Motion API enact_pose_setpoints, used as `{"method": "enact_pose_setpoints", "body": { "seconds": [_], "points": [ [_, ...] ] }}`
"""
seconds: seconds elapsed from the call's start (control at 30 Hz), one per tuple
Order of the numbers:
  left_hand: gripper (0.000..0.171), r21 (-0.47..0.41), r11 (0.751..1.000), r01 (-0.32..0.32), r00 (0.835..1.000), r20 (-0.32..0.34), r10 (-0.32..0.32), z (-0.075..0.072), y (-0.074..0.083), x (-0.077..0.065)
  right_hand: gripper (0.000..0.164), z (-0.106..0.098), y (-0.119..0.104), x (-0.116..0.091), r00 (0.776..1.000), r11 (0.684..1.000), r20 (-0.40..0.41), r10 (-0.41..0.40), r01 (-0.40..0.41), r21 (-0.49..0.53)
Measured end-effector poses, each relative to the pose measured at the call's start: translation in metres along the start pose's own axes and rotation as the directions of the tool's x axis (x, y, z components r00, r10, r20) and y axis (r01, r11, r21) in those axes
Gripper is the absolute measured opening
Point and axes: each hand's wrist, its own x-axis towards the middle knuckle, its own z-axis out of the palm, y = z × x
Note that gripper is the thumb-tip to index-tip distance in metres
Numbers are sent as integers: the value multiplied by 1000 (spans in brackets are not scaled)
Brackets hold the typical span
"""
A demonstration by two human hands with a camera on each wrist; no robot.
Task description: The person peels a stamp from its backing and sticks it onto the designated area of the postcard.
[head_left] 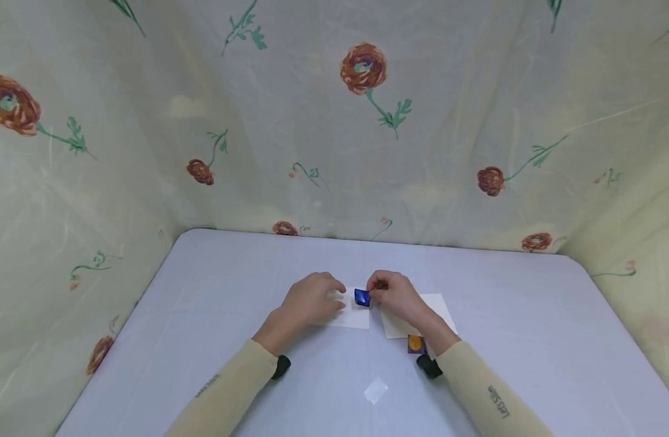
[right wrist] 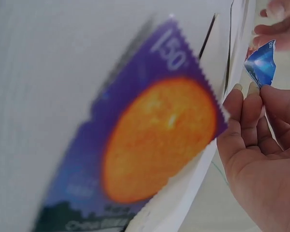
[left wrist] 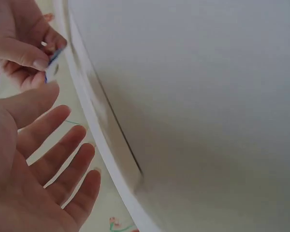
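Observation:
Between thumb and fingertips, my right hand [head_left: 396, 295] pinches a small blue postage stamp [head_left: 362, 297] by its edge. The right wrist view shows the stamp's blue face [right wrist: 263, 65], raised and tilted; a paler side is turned toward the left wrist camera. Opposite it, my left hand [head_left: 313, 297] hovers with spread, slightly bent fingers and nothing in its grasp. In the left wrist view the left thumb is close to the stamp; whether they touch I cannot tell. Under the hands lie a white paper sheet [head_left: 356, 320] and, to the right, a cream sheet [head_left: 440, 306].
A purple postage stamp with an orange disc [head_left: 416, 344] lies by the cream sheet's near edge, close to the right wrist. A small translucent square [head_left: 375, 391] lies nearer on the white table [head_left: 230, 267]. Flowered curtains [head_left: 312, 121] stand around the back and sides.

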Motion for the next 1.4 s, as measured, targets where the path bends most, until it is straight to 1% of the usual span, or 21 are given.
{"method": "enact_pose_setpoints", "body": {
  "seconds": [0.13,0.2,0.33,0.47,0.6,0.73,0.9,1.0,1.4],
  "points": [
    [41,57,997,-61,997,46,58,-1,-7,-9,6,-2,0,0,1000,1000,-1,17,-17,8],
    [45,71,995,-76,995,69,71,-1,-9,-14,6,-2,-1,0,1000,1000,-5,18,-18,11],
    [48,144,984,-108,990,109,92,0,-10,-18,7,0,-3,1,1000,1000,-20,18,-17,10],
    [47,206,970,-126,985,140,98,2,-10,-20,7,4,-3,4,1000,1000,-30,0,0,-7],
    [47,203,971,-123,985,147,94,3,-8,-22,7,7,-2,8,999,999,-33,18,-19,-32],
    [47,188,975,-120,983,157,90,2,-7,-22,7,7,-2,11,999,998,-23,46,-46,-34],
    [49,168,981,-100,983,172,71,0,-7,-24,9,5,-4,13,999,998,-4,51,-51,-39],
    [49,160,982,-100,982,175,71,1,-7,-24,9,4,-5,15,998,997,3,55,-54,-48],
    [49,156,982,-104,981,178,76,1,-7,-25,9,6,-8,20,1000,994,10,18,-17,-110]
  ]
}}
